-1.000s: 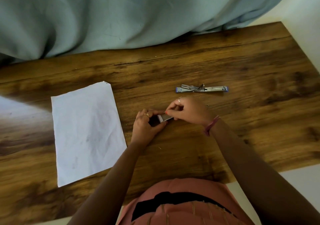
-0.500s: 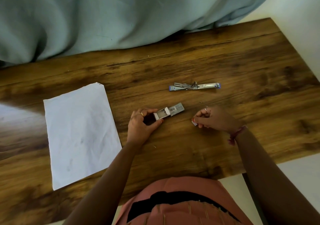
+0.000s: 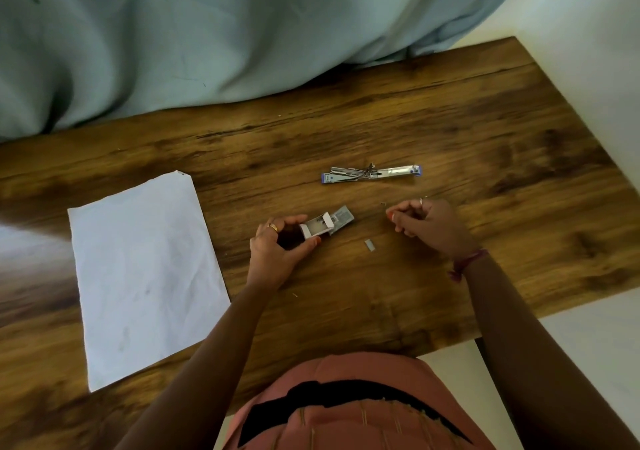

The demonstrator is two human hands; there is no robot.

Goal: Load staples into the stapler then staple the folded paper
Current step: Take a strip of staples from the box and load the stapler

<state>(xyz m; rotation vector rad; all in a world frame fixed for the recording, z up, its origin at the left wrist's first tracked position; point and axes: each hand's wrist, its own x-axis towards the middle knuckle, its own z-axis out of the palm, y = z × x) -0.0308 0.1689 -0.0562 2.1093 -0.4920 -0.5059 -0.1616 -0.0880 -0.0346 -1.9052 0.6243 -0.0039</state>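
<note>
**Stapler open on the tabletop, staple box in your left hand**

The stapler lies swung open and flat on the wooden tabletop, beyond both your hands and touching neither. Nearer you, your left hand holds the small staple box by its open end, thumb and fingers curled around it. A short strip of staples lies loose on the wood between your hands. Your right hand hovers just right of the box, fingers curled in toward the thumb; whether they pinch anything, you cannot tell. The paper lies flat well to the left. A grey-blue cloth hangs past the far edge.
</note>
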